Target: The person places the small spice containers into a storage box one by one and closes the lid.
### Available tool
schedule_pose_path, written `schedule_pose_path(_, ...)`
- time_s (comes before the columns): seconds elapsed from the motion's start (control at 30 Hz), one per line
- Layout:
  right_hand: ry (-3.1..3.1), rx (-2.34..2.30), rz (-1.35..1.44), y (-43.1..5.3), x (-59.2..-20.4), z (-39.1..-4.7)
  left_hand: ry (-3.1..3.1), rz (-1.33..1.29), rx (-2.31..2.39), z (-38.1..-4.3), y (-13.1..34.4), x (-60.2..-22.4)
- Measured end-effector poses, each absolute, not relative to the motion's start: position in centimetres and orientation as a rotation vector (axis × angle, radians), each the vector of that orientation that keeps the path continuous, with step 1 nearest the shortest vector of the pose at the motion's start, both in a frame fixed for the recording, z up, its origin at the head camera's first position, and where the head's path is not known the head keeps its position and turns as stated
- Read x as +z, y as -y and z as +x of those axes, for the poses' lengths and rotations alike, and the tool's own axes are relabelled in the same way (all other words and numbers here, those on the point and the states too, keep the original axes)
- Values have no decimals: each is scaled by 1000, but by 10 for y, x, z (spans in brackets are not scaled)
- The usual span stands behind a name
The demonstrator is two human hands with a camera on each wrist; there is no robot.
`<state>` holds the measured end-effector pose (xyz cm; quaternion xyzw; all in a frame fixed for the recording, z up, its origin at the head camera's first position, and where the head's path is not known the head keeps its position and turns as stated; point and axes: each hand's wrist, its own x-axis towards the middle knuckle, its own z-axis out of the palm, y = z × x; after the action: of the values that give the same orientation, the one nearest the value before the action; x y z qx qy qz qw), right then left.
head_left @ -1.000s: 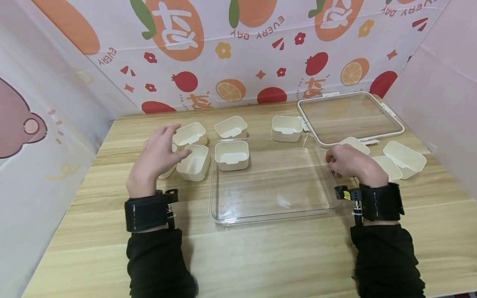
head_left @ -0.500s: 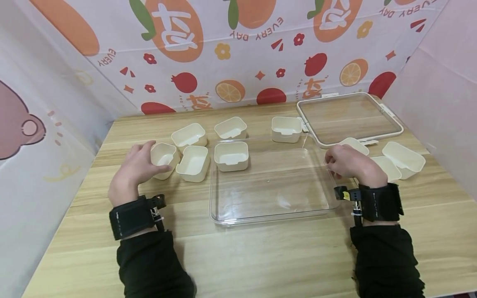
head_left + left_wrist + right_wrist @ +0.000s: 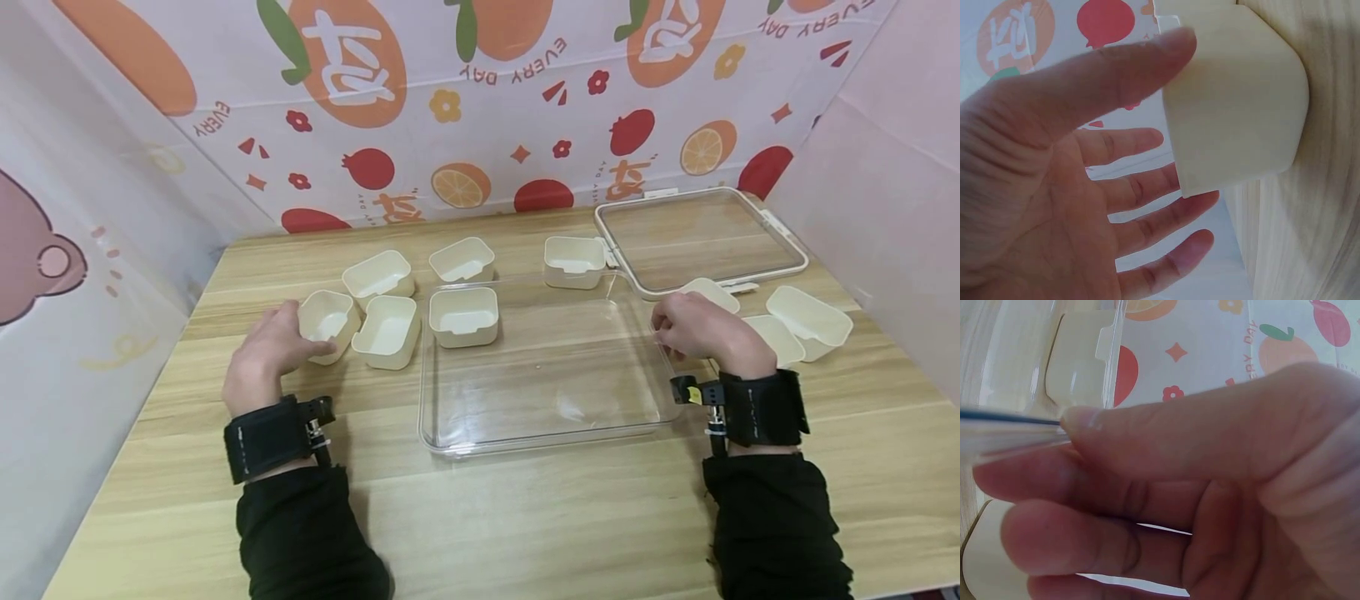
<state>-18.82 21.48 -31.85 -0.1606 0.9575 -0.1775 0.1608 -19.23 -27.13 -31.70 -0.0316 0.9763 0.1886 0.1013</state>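
In the head view, my left hand [image 3: 262,354] is at a small cream plastic container [image 3: 328,327] on the table. Its thumb lies across the near wall and the other fingers reach behind. The left wrist view shows these fingers fairly straight beside the container [image 3: 1241,100]; a firm pinch is not visible. My right hand [image 3: 697,329] pinches the right rim of a large clear plastic box [image 3: 540,442] between thumb and curled fingers. The rim [image 3: 1016,428] shows blurred in the right wrist view. One cream container [image 3: 463,318] stands in the box's far-left corner.
More cream containers, including one [image 3: 386,333] beside the left hand and one [image 3: 573,262] behind the box, surround it. Others [image 3: 810,321] lie at the right. A clear framed lid [image 3: 701,237] lies at the back right, before a fruit-print cloth [image 3: 465,108].
My left hand has moved left and down, from above the cream containers to the leftmost one. My right hand has kept its hold on the box rim.
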Motion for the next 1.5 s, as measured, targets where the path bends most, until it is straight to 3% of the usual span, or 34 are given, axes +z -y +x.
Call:
schedule_pose_path(1.0,-2735,-492,-469,-215,-319,-188,-2925,-194,477,-196,268,-322)
schedule_pose_path(1.5,-2738,-488,-486,-216,-319,-189,-3309,-213,664,-174,244,-277)
